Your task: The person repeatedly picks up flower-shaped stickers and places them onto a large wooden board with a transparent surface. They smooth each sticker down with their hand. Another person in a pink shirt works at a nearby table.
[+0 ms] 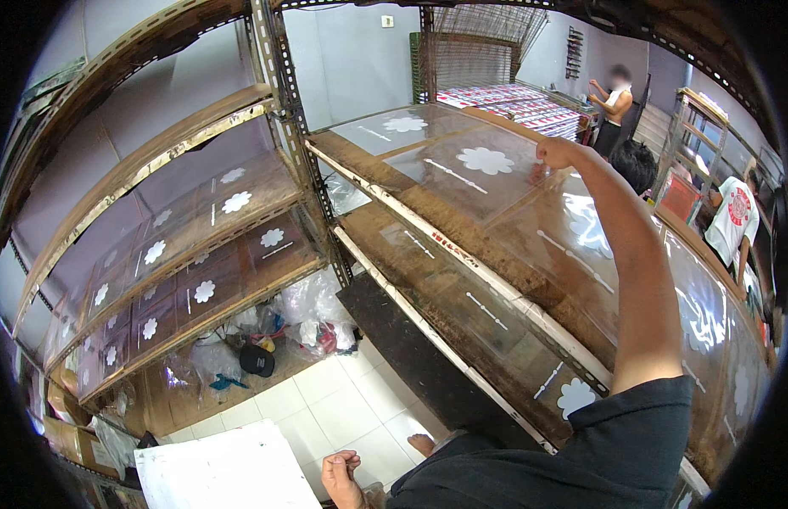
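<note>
My right arm reaches out over the upper shelf, and my right hand (555, 153) is closed at the far edge of a clear plastic sheet (538, 182), seemingly pinching it. The fingertips are small and partly hidden. White scalloped flower shapes (486, 160) and thin white bars (455, 176) show on the sheets laid flat along this shelf. Down near the lower edge, my left hand (341, 479) is held with curled fingers and nothing visible in it. Beside it, to the left, lies a white flat panel (229, 467).
Metal-framed shelves (173, 191) on the left hold more printed clear sheets. Beneath them are plastic bags and a black cap (257, 360). A lower shelf (462, 297) runs under the right one. Beyond, a person (613, 106) stands and another wears a white shirt (733, 212).
</note>
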A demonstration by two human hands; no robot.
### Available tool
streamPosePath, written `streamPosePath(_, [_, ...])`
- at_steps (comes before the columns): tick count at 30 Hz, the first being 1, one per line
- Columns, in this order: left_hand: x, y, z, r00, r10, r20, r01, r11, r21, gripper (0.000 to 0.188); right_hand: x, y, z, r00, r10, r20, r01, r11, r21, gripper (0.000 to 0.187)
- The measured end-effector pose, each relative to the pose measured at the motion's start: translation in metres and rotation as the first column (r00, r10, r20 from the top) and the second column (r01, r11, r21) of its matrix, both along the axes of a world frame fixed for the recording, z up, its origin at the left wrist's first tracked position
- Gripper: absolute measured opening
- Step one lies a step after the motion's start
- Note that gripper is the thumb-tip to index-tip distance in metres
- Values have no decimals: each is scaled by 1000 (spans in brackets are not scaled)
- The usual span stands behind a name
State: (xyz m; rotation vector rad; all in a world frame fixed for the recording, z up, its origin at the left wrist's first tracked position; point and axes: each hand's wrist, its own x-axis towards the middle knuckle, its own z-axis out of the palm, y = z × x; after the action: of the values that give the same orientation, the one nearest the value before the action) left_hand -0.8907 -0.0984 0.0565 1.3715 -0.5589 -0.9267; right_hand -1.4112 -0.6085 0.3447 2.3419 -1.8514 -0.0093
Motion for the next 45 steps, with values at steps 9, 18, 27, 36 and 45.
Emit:
streamPosePath(9, [-16,57,17,994,20,110,-31,995,98,31,100,30,56,969,221,107,-187,947,-263,19])
streamPosePath(18, [-32,154,-21,965,220,144,-225,974,22,20,381,191,87,590,803,87,-754,586,-296,27])
streamPosePath(27, [-53,239,-31,733,437,521,-491,870,-39,14,511,357,-19,-212,724,656,-886,141,-441,27])
streamPosePath(36, [-81,311,-57,330,415,848,-845,531,69,19,412,337,-452,212,-374,903,-629,655,419,14])
streamPosePath(45, [-86,347,-101,388,53,920,-839,434,329,53,187,453,-641,890,357,285,-366,182,913,23])
